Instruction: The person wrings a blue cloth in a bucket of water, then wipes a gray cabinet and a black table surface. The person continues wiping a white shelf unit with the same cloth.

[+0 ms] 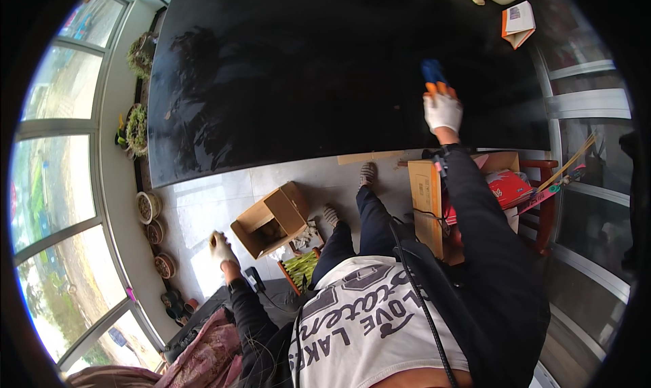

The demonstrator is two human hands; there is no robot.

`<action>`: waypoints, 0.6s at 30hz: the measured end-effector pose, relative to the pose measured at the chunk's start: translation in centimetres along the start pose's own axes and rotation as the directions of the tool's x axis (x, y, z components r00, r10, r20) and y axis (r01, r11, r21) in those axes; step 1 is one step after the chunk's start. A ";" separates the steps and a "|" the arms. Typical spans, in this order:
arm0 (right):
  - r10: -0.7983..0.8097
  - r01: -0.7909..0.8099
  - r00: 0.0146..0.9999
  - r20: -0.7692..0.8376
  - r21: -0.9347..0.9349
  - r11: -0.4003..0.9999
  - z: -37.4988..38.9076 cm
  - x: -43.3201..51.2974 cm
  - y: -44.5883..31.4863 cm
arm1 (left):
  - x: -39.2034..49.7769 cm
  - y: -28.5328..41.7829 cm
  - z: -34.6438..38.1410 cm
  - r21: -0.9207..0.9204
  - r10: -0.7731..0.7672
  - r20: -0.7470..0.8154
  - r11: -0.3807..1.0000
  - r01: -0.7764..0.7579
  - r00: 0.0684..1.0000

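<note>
My right hand (443,112), in a white glove with orange fingertips, reaches out over a glossy black tabletop (305,83). It grips a blue item (432,71), blurred and possibly a cloth, against or just above that surface. Out to the left, past the table's near edge, is my left hand (222,248), also in a whitish glove, with its fingers partly curled. It hangs over the sunlit floor, to the left of an open cardboard box (272,217). Whether anything small sits in those fingers cannot be made out.
An orange-and-white folded card (519,24) stands at the table's far right. On my right, a cardboard carton (426,205) and red packages (508,189) rest on a wooden chair (544,200). A green woven stool (301,268) is close by. Potted plants (137,129) line the window wall.
</note>
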State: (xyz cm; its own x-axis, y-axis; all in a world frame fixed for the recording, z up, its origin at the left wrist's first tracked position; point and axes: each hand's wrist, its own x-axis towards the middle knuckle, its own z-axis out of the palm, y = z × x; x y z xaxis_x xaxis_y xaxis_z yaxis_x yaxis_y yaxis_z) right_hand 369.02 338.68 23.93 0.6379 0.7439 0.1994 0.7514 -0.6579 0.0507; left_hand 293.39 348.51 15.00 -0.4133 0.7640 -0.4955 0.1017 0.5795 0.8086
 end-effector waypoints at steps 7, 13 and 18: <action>0.279 -0.246 0.946 -0.164 0.193 0.950 4.9 -0.7 -0.9 | -2.6 18.7 25.4 0.351 0.832 0.348 0.312 -0.883 0.432; -0.570 0.809 0.587 -0.575 0.438 0.391 -1.5 -4.0 -21.1 | -5.6 20.7 38.1 0.562 0.742 0.551 0.010 -0.827 0.383; -0.318 0.380 0.910 -0.267 0.229 0.896 -0.1 1.1 4.5 | -5.5 18.8 41.2 0.693 0.715 0.553 -0.111 -0.712 0.427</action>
State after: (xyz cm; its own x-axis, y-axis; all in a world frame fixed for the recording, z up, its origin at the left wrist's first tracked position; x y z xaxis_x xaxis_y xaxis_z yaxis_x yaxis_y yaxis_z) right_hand 373.06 336.50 24.47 0.2965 0.8546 0.4263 0.9545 -0.2800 -0.1027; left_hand 334.85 366.88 19.93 0.3971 0.8976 0.1912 0.9103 -0.4118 0.0429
